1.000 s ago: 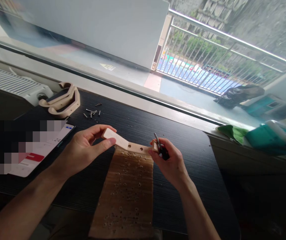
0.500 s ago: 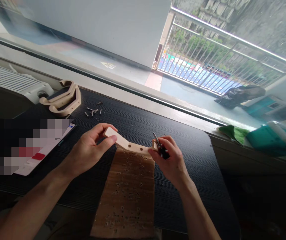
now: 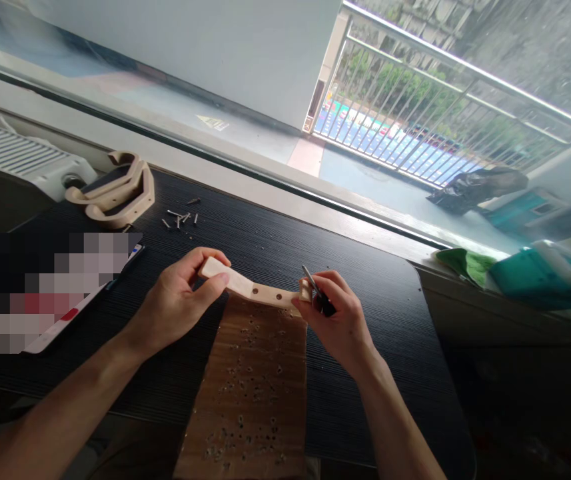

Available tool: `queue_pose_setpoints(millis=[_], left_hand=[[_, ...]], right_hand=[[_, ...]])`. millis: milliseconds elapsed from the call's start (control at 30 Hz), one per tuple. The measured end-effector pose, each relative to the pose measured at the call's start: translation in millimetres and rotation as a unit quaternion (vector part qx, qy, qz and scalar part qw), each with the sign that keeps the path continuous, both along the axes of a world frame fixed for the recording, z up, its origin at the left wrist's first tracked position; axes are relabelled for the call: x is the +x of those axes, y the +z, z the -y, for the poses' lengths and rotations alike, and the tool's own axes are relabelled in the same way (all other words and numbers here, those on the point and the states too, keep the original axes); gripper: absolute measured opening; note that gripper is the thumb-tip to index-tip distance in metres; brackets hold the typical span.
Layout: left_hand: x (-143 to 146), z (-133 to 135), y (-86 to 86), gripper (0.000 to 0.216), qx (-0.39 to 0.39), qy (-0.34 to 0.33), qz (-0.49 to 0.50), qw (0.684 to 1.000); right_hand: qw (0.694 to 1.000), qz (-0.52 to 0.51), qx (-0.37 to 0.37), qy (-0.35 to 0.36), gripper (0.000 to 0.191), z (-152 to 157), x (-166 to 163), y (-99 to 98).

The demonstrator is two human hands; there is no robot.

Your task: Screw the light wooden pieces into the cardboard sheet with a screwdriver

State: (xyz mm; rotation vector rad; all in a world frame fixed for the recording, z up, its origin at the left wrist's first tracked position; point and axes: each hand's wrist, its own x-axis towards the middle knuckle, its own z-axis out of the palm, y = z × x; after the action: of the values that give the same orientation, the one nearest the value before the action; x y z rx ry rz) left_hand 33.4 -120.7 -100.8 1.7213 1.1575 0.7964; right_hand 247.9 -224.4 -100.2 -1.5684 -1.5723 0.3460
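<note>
A pale wooden hook [image 3: 265,293] with two dark holes spans the gap between my hands, over the far end of a brown board [image 3: 255,373] pitted with many small holes. My left hand [image 3: 185,293] pinches its left end, thumb on top. At its right end, my right hand [image 3: 335,310] grips the hook between thumb and fingers. That same hand also holds a screwdriver [image 3: 324,305] with a dark handle, its metal shaft pointing up and left. Several loose screws [image 3: 180,219] lie on the dark table beyond my left hand.
More wooden hooks [image 3: 125,193] sit at the table's far left corner, beside a white radiator [image 3: 20,160]. A tablet-like device [image 3: 65,320], partly blurred out, lies on the left. Window glass borders the dark table [image 3: 385,313]. A green cloth [image 3: 465,263] and teal container [image 3: 540,277] are at right.
The view has shifted slightly, so table things sit a little further left. Both hands keep their hold; the hook's left end looks slightly lower and more level.
</note>
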Motion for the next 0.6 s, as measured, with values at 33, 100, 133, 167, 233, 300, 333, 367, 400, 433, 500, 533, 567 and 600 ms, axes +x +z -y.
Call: queue_pose_setpoints(millis=[33,100,133,167,233,300,333,367,400,433,500,533,567,600], left_hand=[[2.7,0.1,4.4,0.019,0.004,0.008,0.017,1.0],[7.3,0.0,12.3,0.017,0.015,0.019,0.042,0.999],[9.1,0.0,15.4,0.016,0.019,0.021,0.05,0.998],[10.3,0.0,17.7,0.016,0.02,0.02,0.053,0.998],[11.1,0.2,19.9,0.016,0.021,0.014,0.054,0.998],[9.9,0.9,19.6,0.016,0.019,0.01,0.049,0.999],[8.8,1.4,18.9,0.016,0.018,0.01,0.046,0.999],[7.5,1.9,17.9,0.016,0.014,0.01,0.044,0.999],[6.0,2.4,16.8,0.017,0.009,0.01,0.043,0.999],[4.6,2.8,15.7,0.017,0.003,0.011,0.043,0.999],[1.9,3.3,13.5,0.019,-0.009,0.014,0.044,0.999],[0.8,3.4,12.3,0.02,-0.014,0.016,0.045,0.999],[-0.3,3.4,11.1,0.021,-0.018,0.019,0.046,0.999],[-1.2,3.3,9.8,0.022,-0.021,0.021,0.049,0.998]], right_hand=[[1.0,0.0,0.006,-0.006,0.012,0.0,0.9,3.1],[1.0,-0.001,0.016,-0.018,0.013,0.4,2.6,9.1],[1.0,-0.001,0.019,-0.02,0.014,0.7,3.3,11.6],[1.0,-0.001,0.021,-0.02,0.014,1.1,3.9,13.5],[1.0,-0.001,0.023,-0.016,0.014,1.6,4.8,15.7],[1.0,-0.001,0.023,-0.013,0.013,2.0,5.0,16.2],[1.0,-0.001,0.019,-0.012,0.012,2.0,4.8,16.1],[1.0,-0.001,0.016,-0.01,0.012,2.1,4.5,16.0],[1.0,0.0,0.012,-0.008,0.012,2.0,4.0,15.9],[1.0,0.0,0.009,-0.004,0.012,2.0,3.4,15.8],[1.0,0.001,0.007,0.003,0.012,1.8,2.0,15.5],[1.0,0.0,0.007,0.005,0.012,1.8,1.3,15.2],[1.0,-0.001,0.005,0.007,0.012,1.8,0.6,14.6],[1.0,-0.002,0.002,0.008,0.012,1.9,-0.1,13.8]])
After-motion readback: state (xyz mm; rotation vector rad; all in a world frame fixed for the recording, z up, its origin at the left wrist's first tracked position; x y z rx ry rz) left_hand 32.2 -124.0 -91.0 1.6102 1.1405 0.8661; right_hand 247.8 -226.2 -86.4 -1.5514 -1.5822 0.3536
